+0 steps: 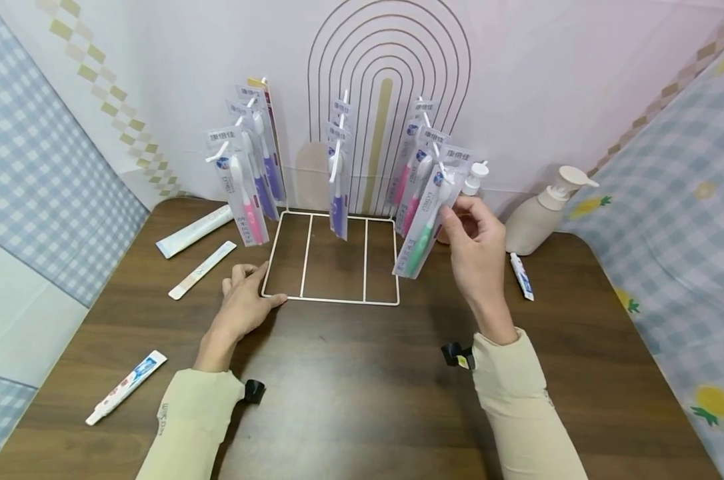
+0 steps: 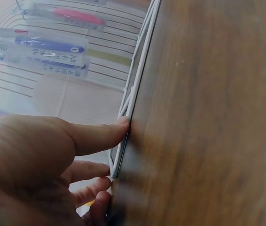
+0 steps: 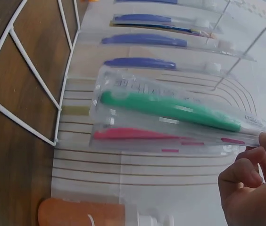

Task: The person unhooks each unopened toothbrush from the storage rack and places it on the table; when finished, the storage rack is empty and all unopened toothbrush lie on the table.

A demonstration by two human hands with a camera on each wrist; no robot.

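My right hand [image 1: 479, 247] pinches the edge of a clear pack holding a green toothbrush [image 1: 421, 248], its top at the tip of the right hook. In the right wrist view, the green toothbrush [image 3: 166, 109] lies over a pink one [image 3: 133, 134]. At the front left corner of a white wire rack [image 1: 332, 300], my left hand [image 1: 245, 300] grips the base. Its thumb [image 2: 102, 136] presses the front wire, with the fingers around the corner. Other packed toothbrushes hang in three rows: purple ones [image 1: 338, 215] in the middle, pink ones [image 1: 409, 212] behind the green, and a pink one [image 1: 251, 223] leading the left row.
Left of the rack lie a large toothpaste tube [image 1: 195, 231], a slim flat pack [image 1: 203, 270] and a smaller tube [image 1: 127, 387]. To the right stand a beige pump bottle [image 1: 536, 217] and an orange bottle [image 3: 83, 213], near a mini tube [image 1: 521, 276]. Patterned cloth hangs behind.
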